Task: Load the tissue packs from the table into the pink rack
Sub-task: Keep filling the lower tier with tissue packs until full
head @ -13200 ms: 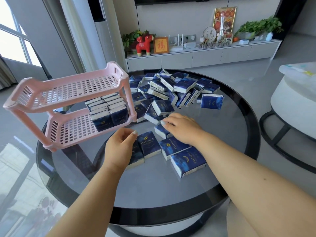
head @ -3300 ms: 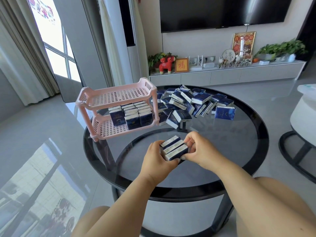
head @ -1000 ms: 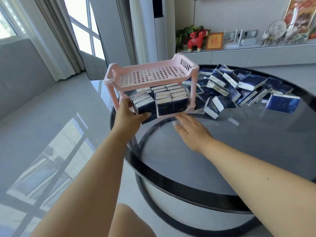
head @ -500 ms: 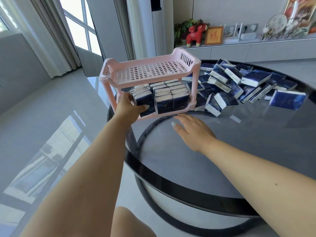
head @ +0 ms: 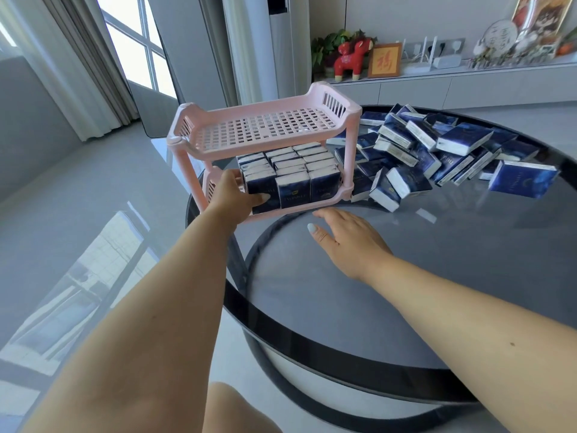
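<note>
Both hands barely moved: left hand (head: 232, 195) still grips tissue packs (head: 262, 185), right hand (head: 346, 239) open

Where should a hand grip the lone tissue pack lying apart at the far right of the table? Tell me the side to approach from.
Pinch the lone tissue pack across its thin edges from above; it lies flat on the glass table, apart from the pile.

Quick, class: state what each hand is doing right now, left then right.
Left hand: holds the tissue packs at the left end of the pink rack's lower shelf.
Right hand: open, fingers straight, holding nothing.
</note>
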A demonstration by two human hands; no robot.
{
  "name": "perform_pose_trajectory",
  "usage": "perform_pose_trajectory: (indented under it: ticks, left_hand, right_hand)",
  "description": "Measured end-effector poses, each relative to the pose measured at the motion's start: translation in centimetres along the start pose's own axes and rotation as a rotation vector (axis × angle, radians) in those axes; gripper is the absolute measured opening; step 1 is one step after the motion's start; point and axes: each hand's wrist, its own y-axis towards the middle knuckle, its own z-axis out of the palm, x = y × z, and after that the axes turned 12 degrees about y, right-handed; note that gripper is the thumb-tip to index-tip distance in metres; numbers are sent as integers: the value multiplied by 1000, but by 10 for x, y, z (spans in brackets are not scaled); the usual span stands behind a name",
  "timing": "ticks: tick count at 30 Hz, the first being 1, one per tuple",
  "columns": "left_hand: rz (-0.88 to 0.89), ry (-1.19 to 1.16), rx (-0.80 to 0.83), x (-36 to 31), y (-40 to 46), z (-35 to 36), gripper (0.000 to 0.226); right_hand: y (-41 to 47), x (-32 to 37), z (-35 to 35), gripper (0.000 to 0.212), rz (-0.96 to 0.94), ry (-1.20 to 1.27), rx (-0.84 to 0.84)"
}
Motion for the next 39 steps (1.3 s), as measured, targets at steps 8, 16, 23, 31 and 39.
perform_pose_trajectory:
  ticks: [8, 16, 23, 31, 39]
  left_hand:
    - [5, 153, -81, 3, -4, 7, 67]
    - [-5, 529, -10, -1, 5, 9, 42]
    - [37, 707, 52, -7, 0, 10, 40]
    - [-31, 568, 6, -16, -25, -1, 39]
    - [206, 220, -390, -39, -95, 35, 38]
  right_hand:
    - [1, -1, 2, 56, -6, -2, -7]
    - [2, -2, 2, 53, -4, -16, -11]
    - [2, -1, 1, 52, 11, -18, -14]
    - [0, 1, 0, 48, 39, 10, -32]
    - [-1, -4, -1, 31, 36, 7, -457]
